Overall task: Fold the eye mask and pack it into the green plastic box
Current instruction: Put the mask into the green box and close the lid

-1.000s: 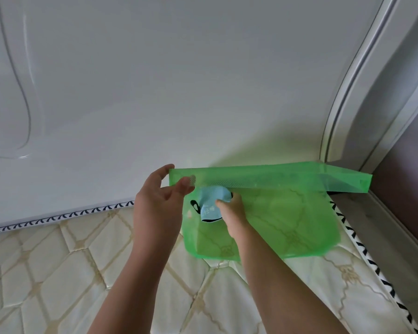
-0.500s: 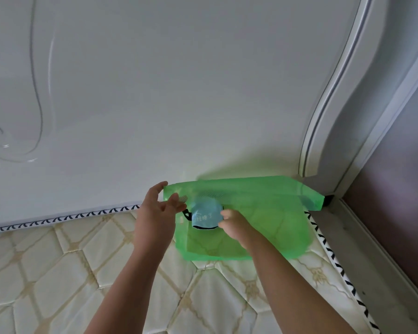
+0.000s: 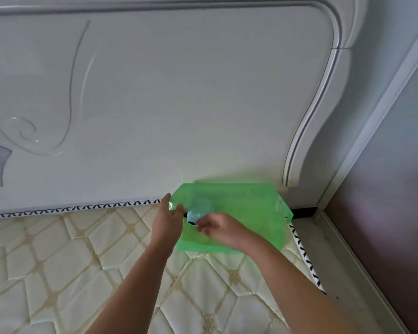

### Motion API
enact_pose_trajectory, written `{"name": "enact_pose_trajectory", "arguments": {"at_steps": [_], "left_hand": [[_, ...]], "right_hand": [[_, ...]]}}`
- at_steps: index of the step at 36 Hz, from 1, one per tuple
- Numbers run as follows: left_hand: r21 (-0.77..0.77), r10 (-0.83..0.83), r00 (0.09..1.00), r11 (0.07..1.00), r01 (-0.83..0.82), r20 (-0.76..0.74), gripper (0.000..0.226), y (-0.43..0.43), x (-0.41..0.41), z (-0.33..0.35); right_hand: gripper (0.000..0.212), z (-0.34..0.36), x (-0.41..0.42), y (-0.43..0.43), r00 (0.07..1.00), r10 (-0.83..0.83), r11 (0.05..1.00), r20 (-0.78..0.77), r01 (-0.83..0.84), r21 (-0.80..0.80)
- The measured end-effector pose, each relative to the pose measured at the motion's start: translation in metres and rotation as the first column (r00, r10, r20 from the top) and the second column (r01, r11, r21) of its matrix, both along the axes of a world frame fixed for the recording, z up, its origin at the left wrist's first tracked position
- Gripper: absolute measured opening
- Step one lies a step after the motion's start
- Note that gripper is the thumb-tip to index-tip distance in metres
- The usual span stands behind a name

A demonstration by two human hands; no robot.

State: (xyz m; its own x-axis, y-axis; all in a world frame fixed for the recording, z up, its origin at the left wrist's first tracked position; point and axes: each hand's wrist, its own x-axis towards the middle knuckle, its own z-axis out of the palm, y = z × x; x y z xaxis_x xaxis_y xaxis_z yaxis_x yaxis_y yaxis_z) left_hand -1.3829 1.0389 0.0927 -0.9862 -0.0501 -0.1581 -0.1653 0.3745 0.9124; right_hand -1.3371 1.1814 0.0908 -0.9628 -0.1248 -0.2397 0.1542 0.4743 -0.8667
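Since the earlier frames the translucent green plastic box (image 3: 239, 213) has had its raised lid come down over the body, so the folded light-blue eye mask with black trim (image 3: 199, 212) now shows only through the green plastic, and the right hand (image 3: 219, 229) has drawn back out toward the near edge. The box lies on the cream quilted mattress with a tan diamond pattern (image 3: 58, 256), at its far right corner, close against the glossy white headboard (image 3: 179, 104). The mask sits inside the box at its left end. The left hand (image 3: 167, 221) pinches the left edge of the box, thumb behind and fingers in front, a narrow grip closed on the plastic. The right hand rests on the front of the box just beside the mask, fingers curled loosely; motion blur hides whether its grip holds anything. A black-and-white zigzag piping (image 3: 70, 209) runs along the mattress edge beneath the headboard.
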Motion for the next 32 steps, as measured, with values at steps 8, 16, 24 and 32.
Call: {"name": "enact_pose_trajectory", "arguments": {"at_steps": [8,16,24,32], "left_hand": [[-0.057,0.010,0.998,0.998,-0.007,0.056,0.042,0.005,0.016,-0.007],[-0.260,0.041,0.996,0.965,-0.017,0.083,0.042,-0.001,0.029,-0.024],[-0.312,0.053,0.988,0.950,-0.004,0.148,0.041,-0.010,0.021,-0.040],[0.013,0.058,0.937,0.998,-0.067,0.344,0.045,0.004,0.008,-0.048]], "right_hand": [[0.021,0.042,0.013,0.022,0.987,-0.069,0.995,-0.143,0.058,-0.078],[0.031,0.013,0.024,0.062,0.893,-0.374,0.875,-0.251,0.429,0.225],[0.060,-0.026,0.039,0.089,0.765,-0.620,0.678,-0.172,0.633,0.374],[0.068,-0.051,0.053,0.101,0.685,-0.712,0.699,0.155,0.712,0.064]]}}
